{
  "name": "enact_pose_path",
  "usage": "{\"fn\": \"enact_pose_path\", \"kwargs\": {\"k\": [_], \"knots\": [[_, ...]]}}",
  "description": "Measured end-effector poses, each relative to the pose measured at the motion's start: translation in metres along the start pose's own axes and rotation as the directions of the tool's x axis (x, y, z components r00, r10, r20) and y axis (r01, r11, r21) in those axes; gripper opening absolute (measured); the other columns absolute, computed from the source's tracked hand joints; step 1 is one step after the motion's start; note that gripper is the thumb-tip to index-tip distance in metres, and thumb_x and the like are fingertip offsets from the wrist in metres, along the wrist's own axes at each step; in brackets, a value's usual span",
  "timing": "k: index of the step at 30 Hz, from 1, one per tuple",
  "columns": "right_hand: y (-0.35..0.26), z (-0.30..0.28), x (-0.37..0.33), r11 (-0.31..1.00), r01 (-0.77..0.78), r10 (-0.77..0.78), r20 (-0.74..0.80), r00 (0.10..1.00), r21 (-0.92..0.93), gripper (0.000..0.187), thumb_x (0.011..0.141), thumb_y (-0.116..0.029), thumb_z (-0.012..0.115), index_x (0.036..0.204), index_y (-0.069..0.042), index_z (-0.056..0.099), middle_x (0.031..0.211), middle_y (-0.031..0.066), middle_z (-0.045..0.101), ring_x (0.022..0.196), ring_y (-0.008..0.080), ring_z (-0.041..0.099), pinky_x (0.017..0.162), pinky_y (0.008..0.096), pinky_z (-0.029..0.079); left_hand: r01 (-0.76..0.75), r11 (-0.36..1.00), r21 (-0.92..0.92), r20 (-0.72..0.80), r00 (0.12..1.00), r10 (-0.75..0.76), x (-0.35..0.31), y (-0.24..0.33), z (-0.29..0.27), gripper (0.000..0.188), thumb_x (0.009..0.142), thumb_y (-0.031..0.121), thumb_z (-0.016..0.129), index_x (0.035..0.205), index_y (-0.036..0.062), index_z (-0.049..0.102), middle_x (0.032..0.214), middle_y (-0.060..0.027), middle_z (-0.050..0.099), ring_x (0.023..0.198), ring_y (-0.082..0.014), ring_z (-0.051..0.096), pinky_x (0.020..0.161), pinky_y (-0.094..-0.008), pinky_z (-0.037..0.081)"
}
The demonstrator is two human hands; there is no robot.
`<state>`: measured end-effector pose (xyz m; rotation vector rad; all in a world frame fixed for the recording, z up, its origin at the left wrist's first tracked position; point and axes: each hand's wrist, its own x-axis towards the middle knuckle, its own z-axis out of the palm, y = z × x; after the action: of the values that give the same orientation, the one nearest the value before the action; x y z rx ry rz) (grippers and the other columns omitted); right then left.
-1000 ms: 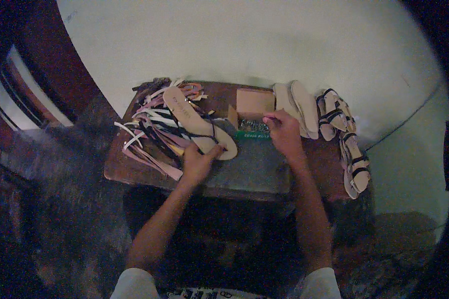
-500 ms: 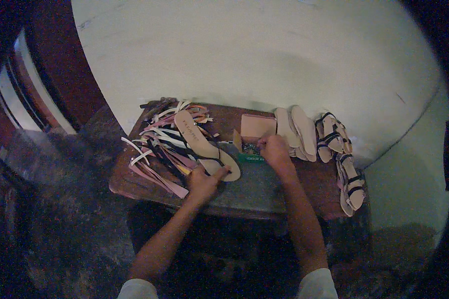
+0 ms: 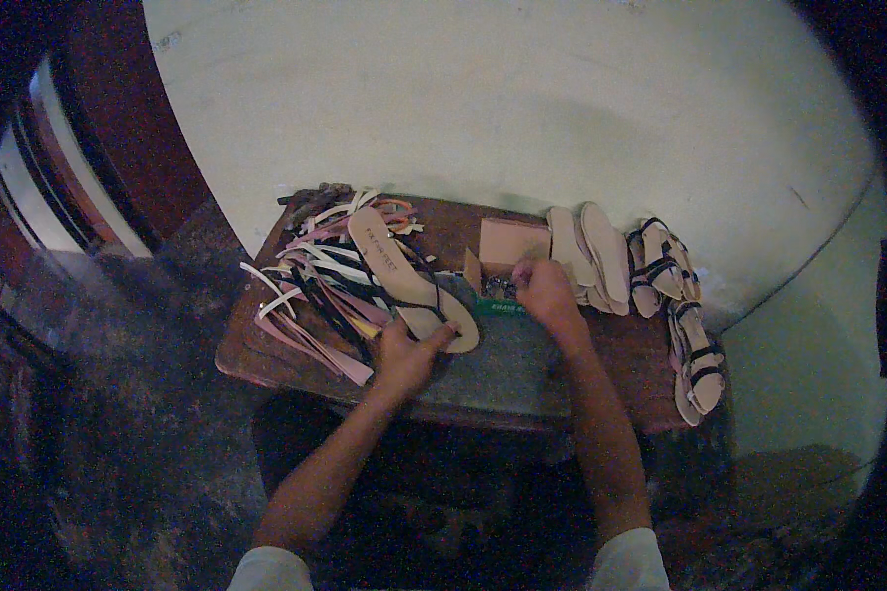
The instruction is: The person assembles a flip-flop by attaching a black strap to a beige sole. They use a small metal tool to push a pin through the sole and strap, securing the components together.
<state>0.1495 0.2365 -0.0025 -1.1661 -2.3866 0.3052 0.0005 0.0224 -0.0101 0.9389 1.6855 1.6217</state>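
My left hand (image 3: 411, 357) grips a beige sandal sole (image 3: 396, 269) near its broader front end, thumb on top and fingers underneath. A thin dark strap (image 3: 438, 298) runs over that end of the sole. The other end tilts away over a heap of loose straps (image 3: 315, 286) in white, black, pink and tan. At the small open cardboard box (image 3: 503, 307), with a green front, my right hand (image 3: 544, 288) has its fingers pinched together over small dark shiny pieces (image 3: 496, 287). Whatever is between those fingertips is too small to make out.
Several plain beige soles (image 3: 602, 254) stand in a stack right of the box. Further right are sandals with black straps (image 3: 663, 261), and more strapped sandals (image 3: 698, 364) lie nearer me. A pale wall (image 3: 522, 108) rises behind the wooden table (image 3: 626, 379).
My right hand has lifted slightly and shifted a little at the box, fingers still pinched. My left hand keeps its hold on the sandal sole. The whole view has shifted slightly.
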Motion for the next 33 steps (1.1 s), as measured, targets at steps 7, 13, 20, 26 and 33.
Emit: {"fn": "enact_pose_path", "kwargs": {"k": [7, 13, 20, 26, 33], "knots": [[-0.008, -0.016, -0.003, 0.965, 0.103, -0.092, -0.057, 0.994, 0.241, 0.02, 0.081, -0.022, 0.065, 0.082, -0.002, 0.07, 0.079, 0.0219, 0.068, 0.076, 0.0386, 0.068, 0.072, 0.0452, 0.054, 0.042, 0.998, 0.052, -0.033, 0.999, -0.04, 0.007, -0.019, -0.005, 0.035, 0.08, 0.025, 0.078, 0.1, -0.0019, 0.069, 0.096, -0.012, 0.073, 0.088, -0.0208, 0.071, 0.08, -0.0349, 0.055], [-0.004, -0.011, -0.009, 0.953, 0.141, -0.103, -0.15, 0.983, 0.268, 0.016, 0.081, -0.016, 0.066, 0.086, -0.001, 0.07, 0.082, 0.0183, 0.07, 0.081, 0.0337, 0.069, 0.077, 0.0416, 0.054, 0.024, 0.999, 0.045, -0.01, 1.0, -0.023, 0.004, -0.012, -0.003, 0.035, 0.081, 0.024, 0.077, 0.101, -0.0025, 0.069, 0.096, -0.0121, 0.073, 0.087, -0.0209, 0.071, 0.08, -0.034, 0.055], [-0.005, -0.013, -0.011, 0.969, 0.097, -0.094, -0.022, 0.995, 0.227, 0.013, 0.084, -0.011, 0.068, 0.088, 0.001, 0.069, 0.085, 0.0148, 0.071, 0.084, 0.0288, 0.069, 0.081, 0.0374, 0.052, 0.022, 0.998, -0.067, 0.03, 0.999, -0.02, 0.004, -0.01, -0.003, 0.037, 0.082, 0.025, 0.077, 0.103, -0.0034, 0.068, 0.099, -0.0133, 0.072, 0.089, -0.0212, 0.07, 0.082, -0.0344, 0.054], [-0.014, -0.021, -0.017, 0.939, 0.105, -0.098, -0.038, 0.994, 0.327, 0.012, 0.084, -0.012, 0.069, 0.089, 0.0, 0.07, 0.086, 0.0164, 0.071, 0.082, 0.0301, 0.069, 0.078, 0.0394, 0.052, 0.093, 0.988, -0.127, 0.036, 0.995, -0.089, 0.001, -0.004, -0.003, 0.037, 0.082, 0.024, 0.077, 0.104, -0.0037, 0.067, 0.101, -0.0137, 0.072, 0.09, -0.0215, 0.069, 0.083, -0.0339, 0.053], [-0.062, -0.058, -0.042, 0.87, 0.106, -0.074, -0.084, 0.994, 0.482, 0.015, 0.085, -0.017, 0.07, 0.087, -0.002, 0.07, 0.085, 0.0116, 0.072, 0.079, 0.0227, 0.069, 0.075, 0.0364, 0.054, 0.038, 0.982, -0.185, 0.026, 0.999, -0.034, -0.002, 0.006, -0.006, 0.035, 0.083, 0.021, 0.076, 0.104, -0.0047, 0.066, 0.1, -0.0127, 0.072, 0.089, -0.0199, 0.069, 0.081, -0.0327, 0.053]]}}
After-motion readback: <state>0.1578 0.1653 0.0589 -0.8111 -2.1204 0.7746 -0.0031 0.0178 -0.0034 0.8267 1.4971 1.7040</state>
